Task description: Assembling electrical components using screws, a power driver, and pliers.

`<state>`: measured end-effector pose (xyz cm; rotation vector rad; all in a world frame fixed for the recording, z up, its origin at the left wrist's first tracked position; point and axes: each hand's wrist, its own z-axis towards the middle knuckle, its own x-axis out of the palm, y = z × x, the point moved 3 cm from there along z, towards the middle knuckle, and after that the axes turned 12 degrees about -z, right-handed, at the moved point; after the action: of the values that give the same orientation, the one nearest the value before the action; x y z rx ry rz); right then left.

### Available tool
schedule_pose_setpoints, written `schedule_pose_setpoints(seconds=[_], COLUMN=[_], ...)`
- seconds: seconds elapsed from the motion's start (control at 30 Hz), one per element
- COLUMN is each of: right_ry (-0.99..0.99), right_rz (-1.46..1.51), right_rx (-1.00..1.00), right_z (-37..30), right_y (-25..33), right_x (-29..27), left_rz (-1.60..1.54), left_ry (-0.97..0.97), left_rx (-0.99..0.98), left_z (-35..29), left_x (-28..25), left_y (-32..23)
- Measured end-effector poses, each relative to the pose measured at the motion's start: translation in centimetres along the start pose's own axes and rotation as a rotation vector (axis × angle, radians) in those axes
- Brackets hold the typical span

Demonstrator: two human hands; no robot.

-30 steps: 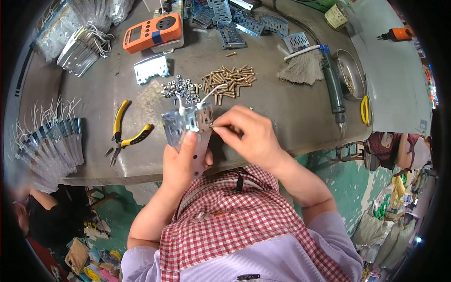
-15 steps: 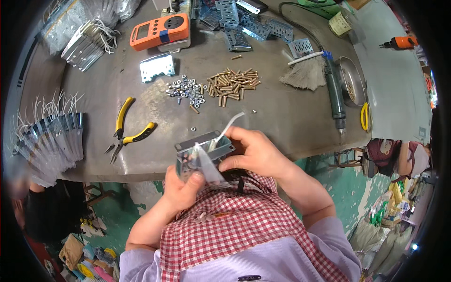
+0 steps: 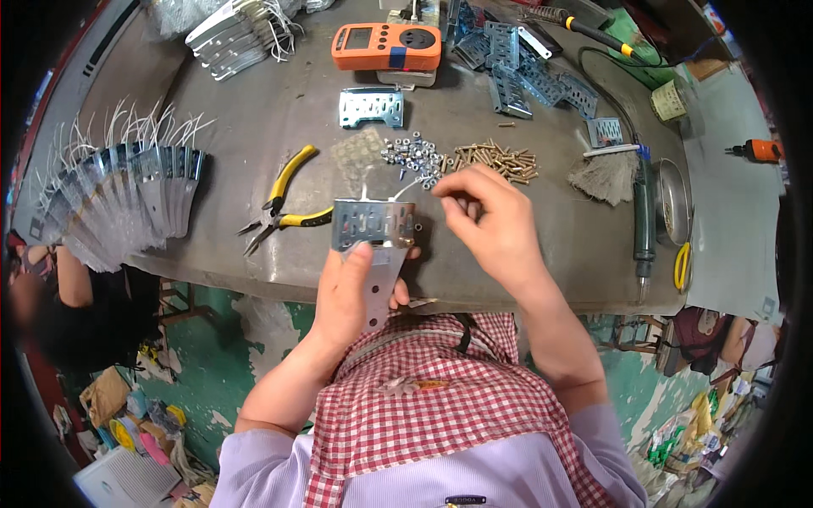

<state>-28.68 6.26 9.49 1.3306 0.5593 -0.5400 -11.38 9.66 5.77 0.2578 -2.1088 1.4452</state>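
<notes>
Clasping the slotted bracket (image 3: 373, 223) and the grey strip (image 3: 385, 273) below it in the left grip (image 3: 340, 296), over the bench (image 3: 584, 275) near the middle of its front edge. Pressing the thumb (image 3: 359, 256) on the near face and bracing from behind with curled fingers, probably to steady both pieces while leaving most slots uncovered. Turning the slotted face upward and pointing the white leads (image 3: 406, 190) toward the far edge, perhaps to clear them of the thumb.

Hovering to the right with the right grip (image 3: 493, 222), apart from the bracket. Bending at the wrist, bringing thumb and forefinger together near the nuts (image 3: 411, 155); impossible to tell whether pinching anything small. Slanting both forearms inward across the front edge, with elbows bent.

Heaping nuts and, right of them, brass-coloured screws (image 3: 500, 161) mid-bench, likely for short reaches. Leaving the yellow-handled pliers (image 3: 269, 217) splayed between bracket and left edge, seemingly for ready pickup. Fanning wired strips (image 3: 127, 186) along the left edge, presumably against tangling.
</notes>
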Motion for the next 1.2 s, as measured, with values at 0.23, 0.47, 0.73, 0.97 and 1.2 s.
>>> schedule_pose_setpoints(seconds=[0.23, 0.47, 0.73, 0.97, 1.2], right_ry=[0.054, 0.112, 0.024, 0.078, 0.152], right_rz=[-0.314, -0.58, -0.235, 0.149, -0.019], right_rx=[-0.068, -0.212, -0.221, -0.177, -0.249], right_z=[-3.4, -2.3, -3.0, -4.2, -4.1], right_y=[-2.6, -3.2, -1.8, 2.2, 2.2], right_x=[0.5, -0.8, -1.3, -1.1, -1.9], left_rz=[0.0, 0.025, 0.038, 0.102, 0.541], left_ry=[0.024, 0.042, 0.004, 0.018, 0.074], left_rx=[-0.05, -0.036, -0.068, -0.059, -0.024], left_z=[0.0, -0.2, -0.4, -0.3, -0.3], left_x=[1.6, 1.5, 1.8, 2.8, 4.4], left_y=[0.6, 1.1, 1.4, 2.6, 1.5])
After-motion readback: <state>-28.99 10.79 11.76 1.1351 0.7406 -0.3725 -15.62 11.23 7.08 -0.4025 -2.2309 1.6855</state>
